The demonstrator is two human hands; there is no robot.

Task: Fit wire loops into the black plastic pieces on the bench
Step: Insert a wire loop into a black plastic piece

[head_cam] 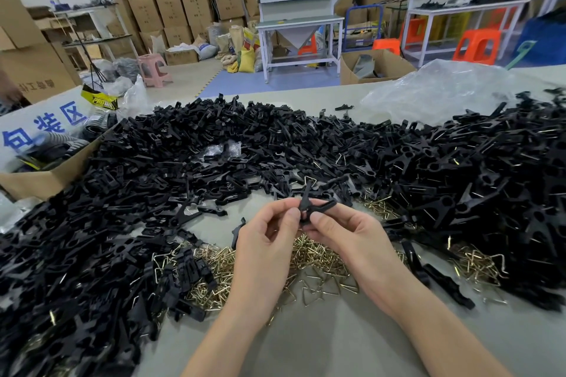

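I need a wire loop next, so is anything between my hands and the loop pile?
Nothing visible does. The wire loops lie uncovered just beneath the left hand and right hand, which together hold a black clip. Loose black pieces overlap only the pile's left edge.

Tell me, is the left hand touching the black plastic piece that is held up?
Touching. The head view shows the left hand pinching the black plastic piece, which the right hand also grips.

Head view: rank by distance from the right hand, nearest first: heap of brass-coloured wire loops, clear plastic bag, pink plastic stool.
From the right hand, gripping a black plastic clip:
1. Heap of brass-coloured wire loops, just beneath.
2. Clear plastic bag, bench's far right.
3. Pink plastic stool, floor, far left.
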